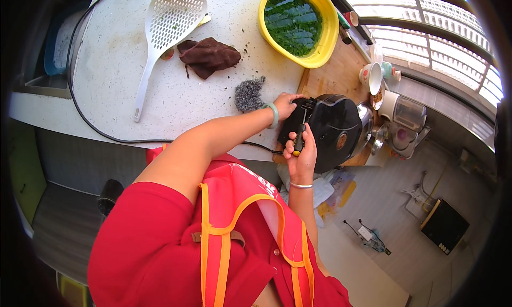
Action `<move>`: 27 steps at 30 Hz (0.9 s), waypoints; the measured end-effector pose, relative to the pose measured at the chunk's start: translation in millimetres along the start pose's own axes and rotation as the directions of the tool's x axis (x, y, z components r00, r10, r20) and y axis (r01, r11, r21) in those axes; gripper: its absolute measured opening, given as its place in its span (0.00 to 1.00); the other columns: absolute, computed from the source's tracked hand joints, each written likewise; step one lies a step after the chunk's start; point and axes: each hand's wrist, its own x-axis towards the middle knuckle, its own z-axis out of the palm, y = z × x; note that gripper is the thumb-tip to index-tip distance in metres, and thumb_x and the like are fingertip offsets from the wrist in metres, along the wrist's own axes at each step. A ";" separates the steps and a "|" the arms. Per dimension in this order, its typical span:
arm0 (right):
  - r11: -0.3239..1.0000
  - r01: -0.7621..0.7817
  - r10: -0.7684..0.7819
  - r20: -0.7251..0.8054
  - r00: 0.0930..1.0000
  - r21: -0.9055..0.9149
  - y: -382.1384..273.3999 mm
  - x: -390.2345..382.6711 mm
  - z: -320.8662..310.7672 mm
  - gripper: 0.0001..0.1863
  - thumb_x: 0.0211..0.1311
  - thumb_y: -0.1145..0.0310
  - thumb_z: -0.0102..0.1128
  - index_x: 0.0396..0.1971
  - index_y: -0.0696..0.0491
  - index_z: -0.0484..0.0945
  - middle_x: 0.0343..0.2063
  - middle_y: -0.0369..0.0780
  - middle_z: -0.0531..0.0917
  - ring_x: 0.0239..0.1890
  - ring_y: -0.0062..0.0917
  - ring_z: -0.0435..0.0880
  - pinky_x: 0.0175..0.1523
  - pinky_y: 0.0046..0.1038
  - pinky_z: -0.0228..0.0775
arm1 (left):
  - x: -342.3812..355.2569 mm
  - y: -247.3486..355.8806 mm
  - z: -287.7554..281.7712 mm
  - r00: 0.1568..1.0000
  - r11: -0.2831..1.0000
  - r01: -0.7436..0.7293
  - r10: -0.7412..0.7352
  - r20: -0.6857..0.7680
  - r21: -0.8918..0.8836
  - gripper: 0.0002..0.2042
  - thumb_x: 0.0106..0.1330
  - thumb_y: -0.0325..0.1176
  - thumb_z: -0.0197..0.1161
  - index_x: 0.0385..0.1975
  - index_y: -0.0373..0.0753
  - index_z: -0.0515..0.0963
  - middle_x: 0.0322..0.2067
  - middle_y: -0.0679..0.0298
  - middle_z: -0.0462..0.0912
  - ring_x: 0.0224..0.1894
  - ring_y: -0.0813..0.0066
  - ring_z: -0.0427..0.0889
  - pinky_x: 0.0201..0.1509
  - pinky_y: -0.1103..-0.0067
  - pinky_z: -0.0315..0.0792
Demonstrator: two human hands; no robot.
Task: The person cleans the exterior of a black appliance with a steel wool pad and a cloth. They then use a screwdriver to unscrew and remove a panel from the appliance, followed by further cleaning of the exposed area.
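Skimmer (169, 24) left of cloth (210, 57) on counter (186, 102); scouring pad (248, 96) between cloth and appliance (330, 134); basin (329, 38) behind appliance.

I operate in a kitchen, identified by: speckled countertop (184, 107), perforated strainer (176, 16), yellow basin (308, 61) of greens (292, 24), bowl (375, 77).

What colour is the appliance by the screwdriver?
The appliance is black with a round brownish badge, seen in the head view.

White counter (189, 102); skimmer (173, 16), cloth (209, 57), scourer (248, 96) atop
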 end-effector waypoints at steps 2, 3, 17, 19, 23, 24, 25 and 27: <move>1.000 0.021 -0.021 -0.017 1.000 0.000 0.4 2.9 -3.6 0.28 0.65 0.66 0.37 0.65 0.50 0.47 0.25 0.39 0.72 0.14 0.20 0.68 0.14 0.22 0.59 | -5.3 20.5 -1.3 0.990 0.986 0.125 -0.117 0.082 -0.114 0.23 0.56 0.15 0.46 0.52 0.39 0.72 0.48 0.59 0.76 0.46 0.75 0.76 0.53 0.80 0.69; 0.999 0.032 -0.033 -0.035 0.999 -0.030 0.7 4.0 -1.8 0.27 0.65 0.66 0.37 0.64 0.49 0.49 0.25 0.39 0.72 0.14 0.20 0.68 0.15 0.22 0.59 | -7.9 28.4 -3.1 0.979 0.968 0.187 -0.168 0.118 -0.170 0.24 0.56 0.14 0.46 0.52 0.39 0.72 0.48 0.60 0.76 0.47 0.75 0.75 0.53 0.80 0.69; 0.978 -0.086 0.106 0.098 0.990 -0.188 -29.0 13.0 -20.5 0.23 0.64 0.68 0.38 0.60 0.50 0.57 0.23 0.39 0.72 0.09 0.17 0.62 0.11 0.16 0.50 | -4.9 11.6 3.2 0.989 0.977 0.135 -0.122 0.088 -0.164 0.26 0.54 0.13 0.43 0.53 0.40 0.70 0.48 0.61 0.76 0.49 0.75 0.73 0.56 0.81 0.67; 0.976 -0.104 0.126 0.109 0.986 -0.192 -30.8 11.8 -24.6 0.23 0.64 0.67 0.38 0.60 0.48 0.59 0.24 0.39 0.72 0.09 0.16 0.61 0.11 0.16 0.50 | -4.0 10.7 2.1 0.988 0.978 0.139 -0.125 0.096 -0.156 0.26 0.54 0.13 0.43 0.53 0.40 0.70 0.48 0.61 0.76 0.50 0.75 0.73 0.56 0.81 0.67; 0.991 -0.093 0.103 0.100 0.990 -0.097 -27.2 10.0 -24.6 0.23 0.65 0.66 0.38 0.60 0.46 0.58 0.25 0.39 0.71 0.09 0.16 0.60 0.11 0.15 0.49 | -3.0 17.5 2.6 0.973 0.949 0.212 -0.185 0.135 -0.232 0.26 0.54 0.13 0.43 0.54 0.40 0.70 0.48 0.62 0.76 0.49 0.76 0.73 0.55 0.82 0.67; 0.994 -0.059 0.067 0.079 0.995 -0.092 -24.4 4.5 -19.7 0.23 0.65 0.66 0.37 0.60 0.46 0.58 0.26 0.39 0.71 0.09 0.16 0.60 0.11 0.15 0.49 | -3.5 18.3 1.2 0.967 0.935 0.241 -0.209 0.143 -0.262 0.26 0.54 0.13 0.43 0.54 0.40 0.70 0.48 0.62 0.76 0.49 0.76 0.73 0.55 0.82 0.67; 0.996 -0.025 0.031 0.059 0.998 -0.088 -21.5 1.0 -16.5 0.22 0.65 0.66 0.37 0.60 0.46 0.58 0.26 0.39 0.71 0.09 0.16 0.60 0.11 0.15 0.49 | -3.3 17.7 0.1 0.967 0.936 0.243 -0.212 0.142 -0.256 0.26 0.54 0.13 0.44 0.54 0.40 0.70 0.48 0.62 0.76 0.49 0.76 0.73 0.55 0.82 0.67; 0.999 -0.007 0.011 0.084 0.996 -0.046 -15.7 0.3 -17.1 0.22 0.65 0.66 0.37 0.60 0.46 0.58 0.26 0.39 0.71 0.09 0.16 0.60 0.10 0.15 0.49 | -3.2 17.7 -0.1 0.965 0.936 0.249 -0.217 0.148 -0.248 0.27 0.54 0.13 0.44 0.54 0.41 0.70 0.48 0.62 0.75 0.49 0.76 0.74 0.55 0.83 0.67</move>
